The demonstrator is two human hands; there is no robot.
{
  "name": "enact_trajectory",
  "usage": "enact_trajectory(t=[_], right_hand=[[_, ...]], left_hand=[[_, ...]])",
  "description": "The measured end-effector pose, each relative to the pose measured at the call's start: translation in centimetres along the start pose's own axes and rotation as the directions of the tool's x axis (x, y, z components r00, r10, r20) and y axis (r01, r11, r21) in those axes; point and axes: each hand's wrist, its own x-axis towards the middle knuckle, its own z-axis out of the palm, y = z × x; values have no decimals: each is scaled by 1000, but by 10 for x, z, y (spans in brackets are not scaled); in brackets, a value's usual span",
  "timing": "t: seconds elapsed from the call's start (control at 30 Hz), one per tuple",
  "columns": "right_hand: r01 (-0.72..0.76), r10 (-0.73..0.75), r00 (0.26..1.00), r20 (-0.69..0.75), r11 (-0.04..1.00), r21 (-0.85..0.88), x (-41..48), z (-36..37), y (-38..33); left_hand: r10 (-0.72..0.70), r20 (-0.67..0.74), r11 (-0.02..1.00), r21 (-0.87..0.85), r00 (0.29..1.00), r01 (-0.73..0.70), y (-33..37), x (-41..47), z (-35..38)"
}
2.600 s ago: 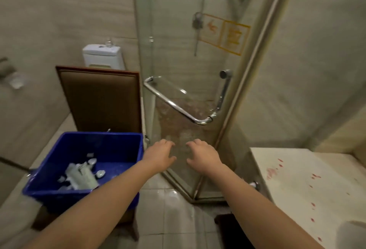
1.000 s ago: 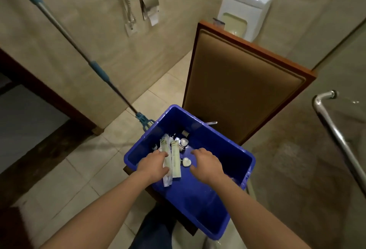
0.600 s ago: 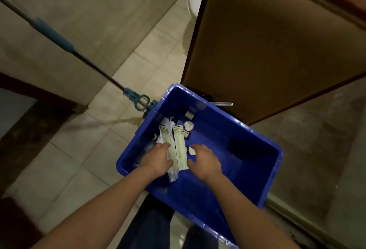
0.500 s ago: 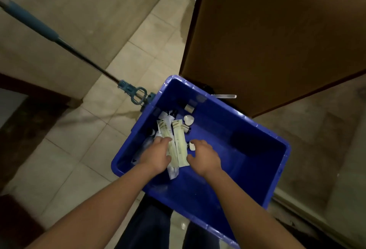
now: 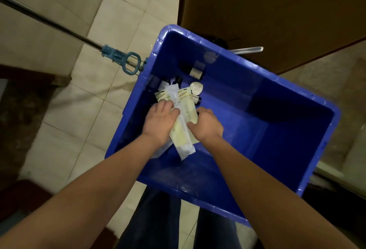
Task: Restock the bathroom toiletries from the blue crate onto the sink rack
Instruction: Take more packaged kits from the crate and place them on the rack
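The blue crate [image 5: 297, 149] stands below me, with toiletries piled in its far left corner. Long pale sachet packets [image 5: 182, 130] lie on top, with small dark bottles [image 5: 195, 72] and a white round cap [image 5: 196, 87] behind them. My left hand [image 5: 160, 122] lies on the left side of the packets with its fingers curled over them. My right hand [image 5: 206, 125] is at their right edge, its fingers bent onto the packets. The sink rack is out of view.
A mop handle with a teal clamp [image 5: 122, 59] slants in from the left and ends at the crate's corner. A brown padded chair back [image 5: 267, 11] rises behind the crate. Beige floor tiles [image 5: 89, 110] lie to the left. My dark trousers show under the crate.
The view turned from the shower door down onto the crate. Both hands went into the crate and closed in on the pale packets from either side.
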Motion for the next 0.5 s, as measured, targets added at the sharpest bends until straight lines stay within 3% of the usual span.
enact_trajectory(t=[0.33, 0.5], right_hand=[[-26, 24, 999, -24, 998, -54, 11, 7, -2], [-14, 13, 999, -41, 1000, -27, 2, 3, 2]], left_hand=[[67, -38, 996, 67, 997, -64, -3, 7, 4], [112, 18, 988, 109, 994, -113, -1, 4, -3]])
